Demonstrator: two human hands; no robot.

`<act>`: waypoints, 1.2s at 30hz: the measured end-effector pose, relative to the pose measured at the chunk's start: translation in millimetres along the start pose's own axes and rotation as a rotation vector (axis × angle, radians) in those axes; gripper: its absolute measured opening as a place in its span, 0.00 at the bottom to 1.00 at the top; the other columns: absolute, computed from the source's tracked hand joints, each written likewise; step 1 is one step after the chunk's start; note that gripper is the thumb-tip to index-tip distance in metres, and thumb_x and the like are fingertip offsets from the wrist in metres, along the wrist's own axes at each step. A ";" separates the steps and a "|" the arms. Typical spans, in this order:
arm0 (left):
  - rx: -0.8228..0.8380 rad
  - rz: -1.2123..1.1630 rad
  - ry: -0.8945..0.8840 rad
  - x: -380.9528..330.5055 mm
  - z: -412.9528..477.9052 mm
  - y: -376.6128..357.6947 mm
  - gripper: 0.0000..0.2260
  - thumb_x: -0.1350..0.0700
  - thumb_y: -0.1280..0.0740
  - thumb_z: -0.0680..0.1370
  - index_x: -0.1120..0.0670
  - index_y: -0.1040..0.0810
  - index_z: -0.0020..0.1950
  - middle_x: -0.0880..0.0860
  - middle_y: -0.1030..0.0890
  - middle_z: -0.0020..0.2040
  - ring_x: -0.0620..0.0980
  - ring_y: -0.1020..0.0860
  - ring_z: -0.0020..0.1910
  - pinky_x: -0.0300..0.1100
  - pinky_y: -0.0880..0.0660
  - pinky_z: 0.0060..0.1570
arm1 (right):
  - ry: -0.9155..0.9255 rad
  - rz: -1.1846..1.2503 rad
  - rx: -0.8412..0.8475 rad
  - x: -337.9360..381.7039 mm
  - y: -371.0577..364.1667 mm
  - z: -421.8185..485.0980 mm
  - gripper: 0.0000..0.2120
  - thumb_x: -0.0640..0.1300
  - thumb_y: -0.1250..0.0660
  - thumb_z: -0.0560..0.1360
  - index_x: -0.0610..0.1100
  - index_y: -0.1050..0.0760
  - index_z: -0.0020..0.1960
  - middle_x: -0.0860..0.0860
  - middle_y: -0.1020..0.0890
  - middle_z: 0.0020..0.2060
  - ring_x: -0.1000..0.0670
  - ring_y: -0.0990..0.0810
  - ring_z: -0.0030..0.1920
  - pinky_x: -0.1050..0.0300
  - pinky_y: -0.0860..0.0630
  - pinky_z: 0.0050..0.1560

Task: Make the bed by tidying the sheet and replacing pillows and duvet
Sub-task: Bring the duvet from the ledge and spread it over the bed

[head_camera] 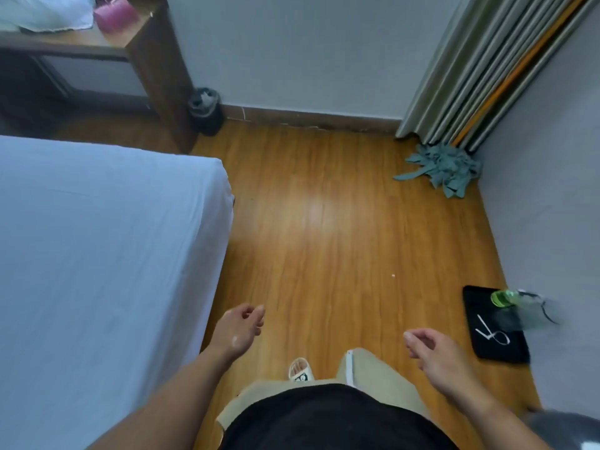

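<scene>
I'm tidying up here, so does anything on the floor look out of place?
A green-capped bottle seems to lie on its side on the black mat by the right wall, and a small white speck sits on the floor.

A wooden floor (pixel 324 222) fills the middle of the frame. In the upper right corner a mop (pixel 444 170) with teal strips and an orange handle leans against a grey curtain (pixel 461 76). A small dark waste bin (pixel 206 112) stands beside a wooden surface (pixel 156 60) at upper left, which carries a pink object (pixel 115 16) and a white bag (pixel 48 11). At the right wall, a blurred green-capped bottle (pixel 501 297) lies on a black mat (pixel 496 345).
</scene>
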State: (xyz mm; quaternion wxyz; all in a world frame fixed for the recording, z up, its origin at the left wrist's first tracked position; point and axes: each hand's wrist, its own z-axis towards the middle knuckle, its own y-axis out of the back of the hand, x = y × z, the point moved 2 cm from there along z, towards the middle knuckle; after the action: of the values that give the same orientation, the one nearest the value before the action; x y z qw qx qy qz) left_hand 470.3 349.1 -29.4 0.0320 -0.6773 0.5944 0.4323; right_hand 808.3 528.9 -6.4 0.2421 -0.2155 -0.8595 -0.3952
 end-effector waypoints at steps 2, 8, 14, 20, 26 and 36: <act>-0.016 -0.002 -0.042 -51.0 45.3 22.5 0.13 0.43 0.40 0.83 0.49 0.21 0.52 0.48 0.16 0.48 0.44 0.17 0.45 0.39 0.23 0.45 | -0.005 -0.010 0.007 32.5 4.3 44.6 0.07 0.55 0.32 0.78 0.54 0.18 0.47 0.58 0.15 0.38 0.55 0.16 0.43 0.43 0.19 0.52; -0.082 -0.098 -0.008 -139.0 170.9 72.7 0.13 0.43 0.39 0.83 0.49 0.20 0.54 0.48 0.16 0.48 0.46 0.17 0.45 0.47 0.19 0.53 | 0.060 0.012 0.057 145.9 16.5 212.3 0.07 0.56 0.33 0.78 0.55 0.19 0.48 0.59 0.15 0.40 0.54 0.15 0.44 0.42 0.19 0.52; -0.183 -0.230 0.249 -193.2 270.2 115.9 0.13 0.44 0.40 0.84 0.50 0.20 0.53 0.52 0.17 0.48 0.50 0.18 0.47 0.41 0.22 0.48 | 0.268 -0.158 0.201 333.9 27.5 380.5 0.05 0.55 0.32 0.79 0.55 0.21 0.51 0.58 0.15 0.43 0.57 0.17 0.44 0.48 0.18 0.52; -0.279 -0.402 0.322 -262.5 359.8 161.7 0.15 0.45 0.40 0.84 0.53 0.19 0.49 0.52 0.16 0.47 0.51 0.17 0.47 0.39 0.25 0.43 | 0.497 -0.358 0.276 530.2 34.8 498.6 0.04 0.54 0.34 0.80 0.56 0.22 0.53 0.59 0.17 0.45 0.57 0.18 0.47 0.55 0.18 0.51; -0.319 -0.498 0.377 -303.1 486.8 229.8 0.14 0.46 0.38 0.83 0.53 0.18 0.48 0.51 0.15 0.45 0.51 0.16 0.45 0.40 0.23 0.44 | 0.470 -0.417 0.286 631.0 4.3 608.3 0.04 0.55 0.33 0.78 0.58 0.22 0.52 0.60 0.17 0.43 0.56 0.17 0.46 0.56 0.16 0.49; -0.378 -0.442 0.265 -378.2 680.9 457.3 0.14 0.45 0.39 0.83 0.51 0.17 0.48 0.49 0.15 0.45 0.47 0.16 0.45 0.45 0.21 0.54 | 0.352 -0.454 0.223 812.7 -61.1 737.2 0.05 0.56 0.32 0.78 0.57 0.20 0.47 0.59 0.15 0.39 0.56 0.17 0.42 0.56 0.19 0.45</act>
State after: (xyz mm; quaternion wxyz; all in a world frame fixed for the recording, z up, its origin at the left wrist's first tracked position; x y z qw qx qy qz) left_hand -253.0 889.5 -3.3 -0.0791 -0.8345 0.3409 0.4256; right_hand -49.3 1215.9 14.6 0.3148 0.0819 -0.8687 -0.3735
